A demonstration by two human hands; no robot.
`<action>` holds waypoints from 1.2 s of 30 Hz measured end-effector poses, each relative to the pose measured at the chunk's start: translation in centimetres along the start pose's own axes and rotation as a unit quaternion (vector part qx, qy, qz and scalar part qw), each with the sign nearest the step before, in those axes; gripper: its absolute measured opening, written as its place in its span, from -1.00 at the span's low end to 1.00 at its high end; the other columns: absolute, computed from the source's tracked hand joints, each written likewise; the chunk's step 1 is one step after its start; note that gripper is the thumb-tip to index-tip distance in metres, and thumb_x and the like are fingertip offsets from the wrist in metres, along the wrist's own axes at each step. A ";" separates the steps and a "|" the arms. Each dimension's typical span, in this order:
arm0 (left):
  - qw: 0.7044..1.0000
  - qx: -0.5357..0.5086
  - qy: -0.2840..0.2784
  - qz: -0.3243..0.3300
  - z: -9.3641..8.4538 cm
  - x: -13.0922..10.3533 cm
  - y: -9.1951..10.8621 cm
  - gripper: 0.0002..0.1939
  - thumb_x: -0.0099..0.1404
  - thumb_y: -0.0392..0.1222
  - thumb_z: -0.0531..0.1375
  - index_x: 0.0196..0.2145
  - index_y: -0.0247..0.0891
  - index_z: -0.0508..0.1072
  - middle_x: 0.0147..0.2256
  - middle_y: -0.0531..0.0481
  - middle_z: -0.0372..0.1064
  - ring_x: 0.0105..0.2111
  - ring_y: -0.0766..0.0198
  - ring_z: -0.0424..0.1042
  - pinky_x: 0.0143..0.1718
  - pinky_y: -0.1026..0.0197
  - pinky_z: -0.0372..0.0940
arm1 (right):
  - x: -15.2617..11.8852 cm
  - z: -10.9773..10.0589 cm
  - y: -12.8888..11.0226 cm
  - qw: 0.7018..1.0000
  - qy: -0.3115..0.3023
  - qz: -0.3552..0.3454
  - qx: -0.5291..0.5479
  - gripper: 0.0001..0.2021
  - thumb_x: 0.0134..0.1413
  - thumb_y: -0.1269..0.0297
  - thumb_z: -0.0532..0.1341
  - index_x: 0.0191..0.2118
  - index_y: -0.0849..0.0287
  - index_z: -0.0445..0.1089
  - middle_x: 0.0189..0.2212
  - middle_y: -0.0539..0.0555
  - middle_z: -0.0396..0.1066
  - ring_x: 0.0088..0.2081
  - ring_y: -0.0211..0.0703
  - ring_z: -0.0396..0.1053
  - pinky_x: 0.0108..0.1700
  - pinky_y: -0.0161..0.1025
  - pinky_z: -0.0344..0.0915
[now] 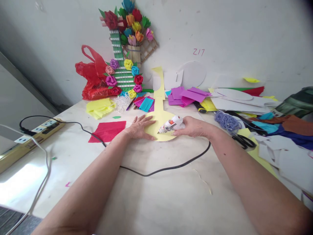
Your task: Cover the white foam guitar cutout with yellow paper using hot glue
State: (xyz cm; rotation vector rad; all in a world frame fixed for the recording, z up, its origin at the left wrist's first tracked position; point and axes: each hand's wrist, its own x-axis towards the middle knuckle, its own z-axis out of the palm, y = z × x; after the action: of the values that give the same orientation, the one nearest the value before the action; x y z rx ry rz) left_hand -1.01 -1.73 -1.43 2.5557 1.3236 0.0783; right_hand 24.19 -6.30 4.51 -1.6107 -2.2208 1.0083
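Observation:
A pale yellow paper cutout (158, 105) with a rounded body and a long neck lies in the middle of the table, its top end rising against the wall. My left hand (141, 128) rests flat with fingers spread on the left side of its rounded part. My right hand (192, 126) is closed around a white glue gun (172, 124). The gun's nozzle points down and left, close over the yellow paper; whether it touches cannot be made out. From the gun a black cord (156, 172) loops across the table under my left forearm.
A power strip (31, 140) sits at the left edge. Red crepe paper (107, 131) lies left of my hand. Behind stand a paper-flower guitar (119, 75) and a red bag (94, 78). Purple sheets (187, 95), grey-blue cord (227, 122), black scissors (244, 141) and paper scraps crowd the right.

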 end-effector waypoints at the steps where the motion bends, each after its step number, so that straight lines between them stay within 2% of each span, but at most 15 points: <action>1: 1.000 -0.001 -0.001 0.000 0.0 0.0 0.0 -0.03 -0.10 0.42 0.10 0.21 0.01 0.00 0.27 0.10 -0.27 0.24 -0.04 -0.39 0.16 -0.20 -0.51 | 0.0 0.0 0.0 1.000 -0.002 0.000 0.003 -0.49 -0.30 -0.01 0.30 -0.20 0.24 0.44 -0.32 0.06 0.46 -0.29 -0.12 0.36 -0.28 -0.31 0.24; 12: 1.000 -0.008 -0.004 -0.010 -0.4 -0.2 0.5 -0.05 -0.09 0.38 0.12 0.21 0.00 0.01 0.27 0.10 -0.27 0.24 -0.05 -0.39 0.16 -0.19 -0.51 | -0.2 0.0 -0.5 0.999 -0.007 -0.028 -0.020 -0.54 -0.25 0.02 0.28 -0.18 0.17 0.43 -0.26 0.03 0.47 -0.24 -0.11 0.37 -0.22 -0.32 0.25; 25: 1.000 -0.009 0.007 -0.003 -0.1 -0.1 0.4 -0.05 -0.10 0.39 0.12 0.20 -0.01 0.03 0.26 0.08 -0.25 0.24 -0.03 -0.38 0.16 -0.19 -0.50 | -0.8 -0.2 -2.4 0.997 -0.013 -0.026 -0.077 -0.55 -0.20 0.04 0.25 -0.13 0.13 0.41 -0.28 0.03 0.47 -0.27 -0.11 0.39 -0.27 -0.33 0.25; 31: 1.000 -0.007 0.006 -0.003 -0.1 -0.1 0.4 -0.05 -0.10 0.40 0.12 0.20 -0.01 0.03 0.26 0.08 -0.24 0.24 -0.03 -0.38 0.16 -0.19 -0.49 | -0.2 -0.4 -1.9 0.997 -0.033 -0.004 -0.066 -0.51 -0.23 -0.01 0.26 -0.12 0.12 0.39 -0.34 0.05 0.45 -0.40 -0.17 0.36 -0.43 -0.35 0.22; 36: 1.000 -0.005 0.004 -0.005 -0.1 -0.1 0.3 -0.04 -0.10 0.39 0.12 0.21 0.00 0.02 0.26 0.09 -0.25 0.24 -0.04 -0.38 0.16 -0.19 -0.48 | 0.1 -0.5 -2.0 0.994 -0.058 0.062 -0.066 -0.47 -0.26 -0.07 0.26 -0.16 0.19 0.37 -0.56 0.01 0.33 -0.62 -0.31 0.19 -0.61 -0.36 0.08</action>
State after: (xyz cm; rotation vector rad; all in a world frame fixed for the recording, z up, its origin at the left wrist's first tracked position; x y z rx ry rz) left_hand -0.81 -1.96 -1.24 2.5420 1.3364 0.0931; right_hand 22.89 -6.38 6.14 -1.8088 -2.3336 1.0304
